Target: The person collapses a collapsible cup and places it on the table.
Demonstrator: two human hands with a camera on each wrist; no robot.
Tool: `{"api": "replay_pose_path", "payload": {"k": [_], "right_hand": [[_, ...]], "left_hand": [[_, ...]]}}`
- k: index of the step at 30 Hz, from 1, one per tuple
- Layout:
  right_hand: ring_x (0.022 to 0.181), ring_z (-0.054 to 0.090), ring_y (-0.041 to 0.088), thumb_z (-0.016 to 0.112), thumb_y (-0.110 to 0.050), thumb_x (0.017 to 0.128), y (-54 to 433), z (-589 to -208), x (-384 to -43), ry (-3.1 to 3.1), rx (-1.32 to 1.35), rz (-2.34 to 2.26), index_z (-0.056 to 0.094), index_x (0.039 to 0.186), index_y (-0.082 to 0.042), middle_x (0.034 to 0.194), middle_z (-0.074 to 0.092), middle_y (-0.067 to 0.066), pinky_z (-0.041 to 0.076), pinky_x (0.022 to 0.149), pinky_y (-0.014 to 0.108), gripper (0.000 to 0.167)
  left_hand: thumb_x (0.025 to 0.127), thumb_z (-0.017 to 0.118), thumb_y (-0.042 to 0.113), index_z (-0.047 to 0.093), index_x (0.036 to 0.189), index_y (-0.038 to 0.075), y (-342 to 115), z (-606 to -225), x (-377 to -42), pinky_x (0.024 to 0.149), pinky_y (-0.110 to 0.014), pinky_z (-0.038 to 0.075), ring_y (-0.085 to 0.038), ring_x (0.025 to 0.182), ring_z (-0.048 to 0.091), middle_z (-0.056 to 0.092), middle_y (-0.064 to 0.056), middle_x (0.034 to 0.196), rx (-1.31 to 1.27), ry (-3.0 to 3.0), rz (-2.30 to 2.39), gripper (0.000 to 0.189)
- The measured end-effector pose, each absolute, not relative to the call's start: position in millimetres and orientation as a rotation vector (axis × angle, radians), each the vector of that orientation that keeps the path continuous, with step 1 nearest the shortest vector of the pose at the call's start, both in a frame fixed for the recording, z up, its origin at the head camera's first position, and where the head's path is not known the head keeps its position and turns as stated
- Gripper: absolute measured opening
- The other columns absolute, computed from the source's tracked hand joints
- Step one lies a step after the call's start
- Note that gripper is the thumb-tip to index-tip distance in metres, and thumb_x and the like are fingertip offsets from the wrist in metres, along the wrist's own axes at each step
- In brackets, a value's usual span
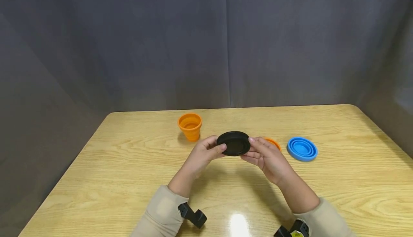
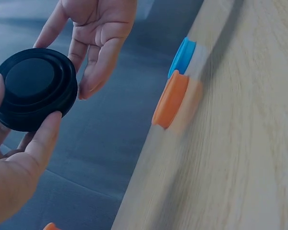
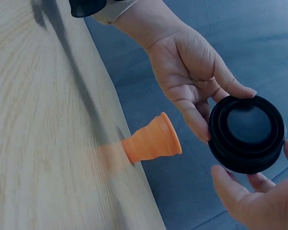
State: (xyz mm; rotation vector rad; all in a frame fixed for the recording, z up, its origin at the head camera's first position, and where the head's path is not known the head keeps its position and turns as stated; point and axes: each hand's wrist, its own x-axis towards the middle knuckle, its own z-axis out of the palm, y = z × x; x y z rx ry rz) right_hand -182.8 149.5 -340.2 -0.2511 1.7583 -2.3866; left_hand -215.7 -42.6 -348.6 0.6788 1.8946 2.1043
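Note:
A black collapsible cup (image 1: 236,146), folded flat into a disc, is held up above the table between both hands. From one side my left hand (image 1: 204,155) pinches its rim, thumb on the near face and fingers behind. On the opposite side my right hand (image 1: 270,161) grips the rim between thumb and fingers. The wrist views show the concentric rings of the black cup (image 3: 249,129) from the underside. Partly hidden behind my right hand lies a flattened orange cup (image 1: 274,143); its edge shows in the left wrist view.
An orange collapsible cup (image 1: 190,126) stands extended and upright at the back, left of the hands. A flattened blue cup (image 1: 302,149) lies to the right on the wooden table (image 1: 106,179). Grey curtains (image 1: 167,47) hang behind the table and at its sides.

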Motion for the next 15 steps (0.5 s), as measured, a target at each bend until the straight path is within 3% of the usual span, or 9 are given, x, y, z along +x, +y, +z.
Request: {"api": "replay_pose_path", "payload": {"k": [7, 15], "right_hand": [[0.079, 0.061, 0.023, 0.041, -0.025, 0.092, 149.7, -344.1, -179.6, 1.668, -0.237, -2.308, 0.034, 0.116, 0.008, 0.083, 0.063, 0.009, 0.044, 0.078, 0.039, 0.041], [0.082, 0.059, 0.019, 0.046, -0.016, 0.090, 148.0, -342.8, -175.7, 1.628, -0.242, -2.403, 0.042, 0.100, 0.000, 0.090, 0.058, 0.006, 0.043, 0.082, 0.036, 0.020]], "left_hand": [[0.082, 0.052, 0.037, 0.050, 0.106, -0.013, -40.8, -357.8, -215.0, 0.082, -0.036, 0.043, -0.015, 0.087, 0.056, 0.058, -0.005, 0.094, 0.673, 1.832, 2.125, 0.056], [0.088, 0.043, 0.038, 0.051, 0.105, -0.014, -36.2, -355.1, -216.1, 0.086, -0.035, 0.040, -0.015, 0.089, 0.056, 0.057, -0.006, 0.095, 0.650, 1.774, 2.161, 0.055]]}}
